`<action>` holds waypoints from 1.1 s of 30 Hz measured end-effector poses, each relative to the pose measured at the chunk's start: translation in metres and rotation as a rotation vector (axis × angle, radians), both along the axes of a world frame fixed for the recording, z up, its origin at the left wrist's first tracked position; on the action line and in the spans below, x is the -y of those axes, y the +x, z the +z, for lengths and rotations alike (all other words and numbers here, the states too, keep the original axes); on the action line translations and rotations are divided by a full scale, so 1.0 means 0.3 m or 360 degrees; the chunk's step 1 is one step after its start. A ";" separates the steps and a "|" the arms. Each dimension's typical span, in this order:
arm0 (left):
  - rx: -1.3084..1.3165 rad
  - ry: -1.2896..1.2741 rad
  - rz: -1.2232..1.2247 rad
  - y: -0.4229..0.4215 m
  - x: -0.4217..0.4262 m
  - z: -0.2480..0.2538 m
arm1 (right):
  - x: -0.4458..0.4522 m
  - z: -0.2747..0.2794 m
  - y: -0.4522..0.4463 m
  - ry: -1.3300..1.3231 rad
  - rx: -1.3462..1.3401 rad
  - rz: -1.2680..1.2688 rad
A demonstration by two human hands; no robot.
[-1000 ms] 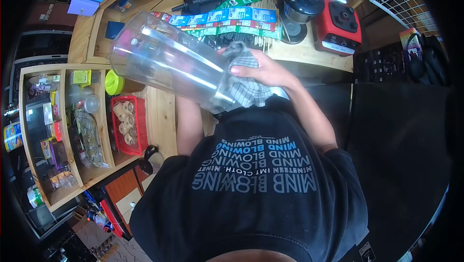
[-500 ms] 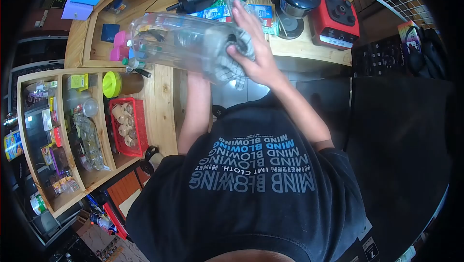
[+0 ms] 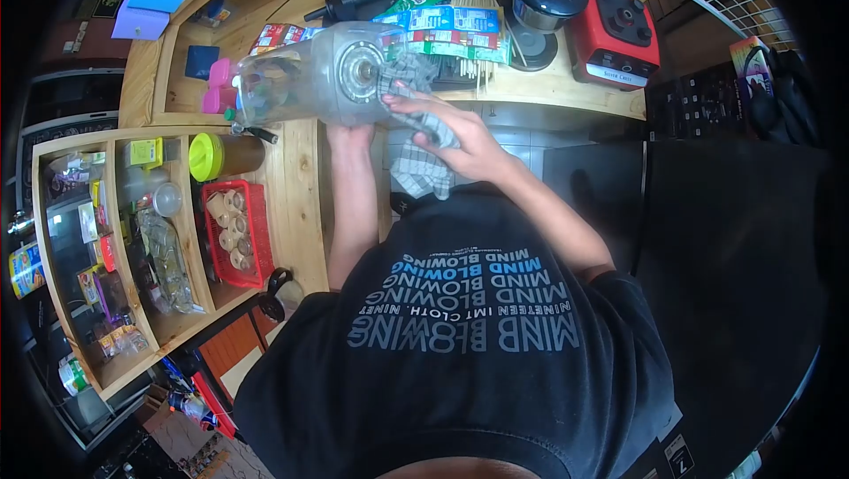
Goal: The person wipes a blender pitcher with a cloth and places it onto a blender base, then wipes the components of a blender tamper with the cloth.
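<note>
A clear blender jar [image 3: 301, 81] lies on its side in the air, its round base coupling turned toward me. From below, my left hand [image 3: 351, 136] supports the jar; most of its fingers are hidden behind the plastic. My right hand [image 3: 455, 136] is closed on a grey-and-white checked cloth [image 3: 423, 169]. Part of the cloth touches the rim of the jar's base, and the rest hangs down below the fingers.
A red blender motor base [image 3: 612, 37] stands on the wooden counter, right of a black-lidded pot [image 3: 548, 0]. Several sachet strips [image 3: 451, 30] and wooden skewers lie behind the jar. At left, wooden shelves hold a red basket [image 3: 234, 231] and a yellow-lidded container [image 3: 206, 157].
The jar has turned so its base coupling faces me. My right hand and the cloth have moved lower, uncovering the base, and the cloth now hangs down.
</note>
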State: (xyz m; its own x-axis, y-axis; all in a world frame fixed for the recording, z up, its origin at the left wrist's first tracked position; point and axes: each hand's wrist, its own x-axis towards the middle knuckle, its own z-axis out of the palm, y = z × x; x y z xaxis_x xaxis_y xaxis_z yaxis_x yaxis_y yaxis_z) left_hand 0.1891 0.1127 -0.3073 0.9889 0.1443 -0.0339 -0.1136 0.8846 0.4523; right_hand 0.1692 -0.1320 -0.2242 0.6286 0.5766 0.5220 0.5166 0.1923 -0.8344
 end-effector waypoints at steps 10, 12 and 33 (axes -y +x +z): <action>-0.0669 -0.0293 0.0753 -0.043 0.015 0.107 | -0.029 -0.076 0.024 0.0205 -0.1234 -0.0463; -0.0636 -0.0074 0.0900 -0.044 0.041 0.153 | -0.033 -0.071 0.027 0.0366 -0.1489 -0.0434; -0.0392 0.0510 0.0664 -0.160 -0.017 0.305 | -0.064 -0.217 0.060 0.1274 -0.2270 0.0105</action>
